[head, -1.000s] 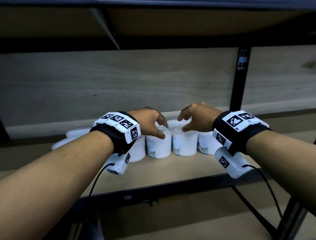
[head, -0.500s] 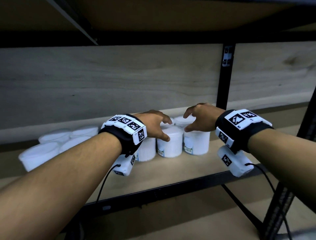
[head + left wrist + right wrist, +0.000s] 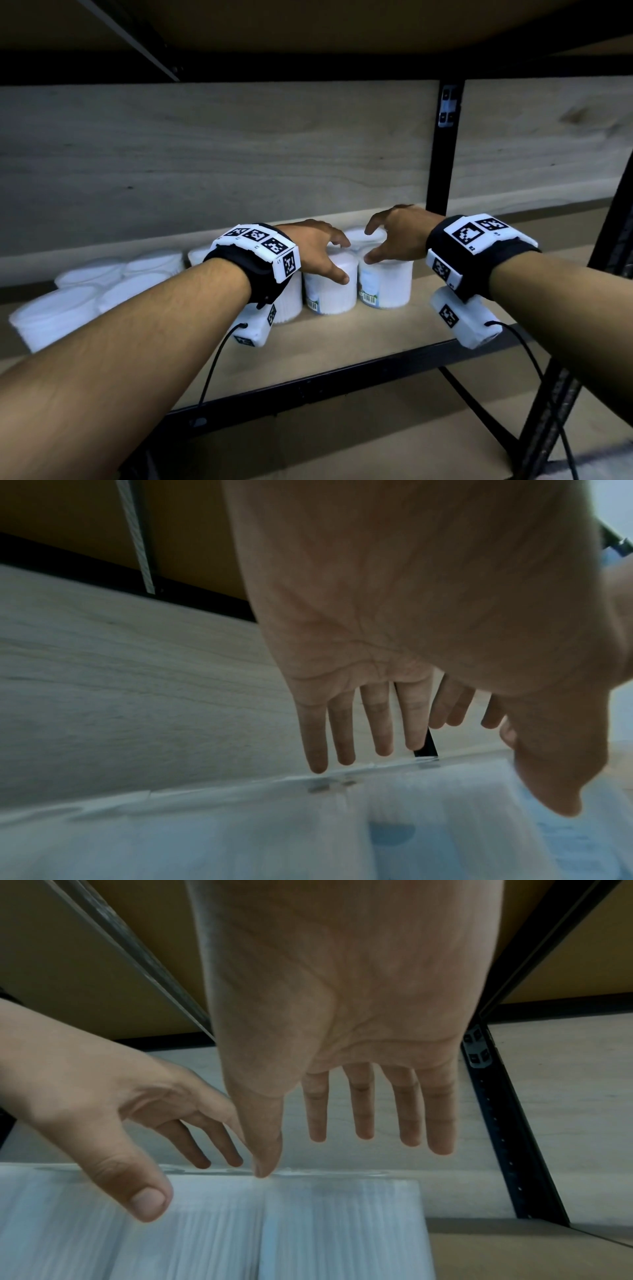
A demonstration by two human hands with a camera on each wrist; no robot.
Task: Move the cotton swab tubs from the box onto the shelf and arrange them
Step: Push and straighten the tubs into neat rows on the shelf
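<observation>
Head view showed me my left hand (image 3: 313, 245) spread loosely over the lid of a clear round plastic tub packed with white cotton swabs (image 3: 330, 287), thumb (image 3: 337, 274) laid on its front wall and fingertips touching the lid, nothing clasped. My right hand (image 3: 399, 234) was likewise slack and wide over the neighbouring tub of the same kind (image 3: 385, 286), thumb tip at its top rim; the wrist views confirmed straight, parted fingers (image 3: 363, 1112) hanging above the lid and my left little finger (image 3: 316, 739) just touching a lid edge. Those two tubs stood upright and touching, near the middle of the pale wooden shelf board (image 3: 359, 339), set back from its black metal front edge (image 3: 325, 387). More white-lidded tubs (image 3: 113, 284) ran in rows leftward, blurred towards the shelf's left end, and one more sat behind the pair. A black upright post (image 3: 442, 147) stood against the pale wooden back panel (image 3: 219, 164), just right of my right hand.
</observation>
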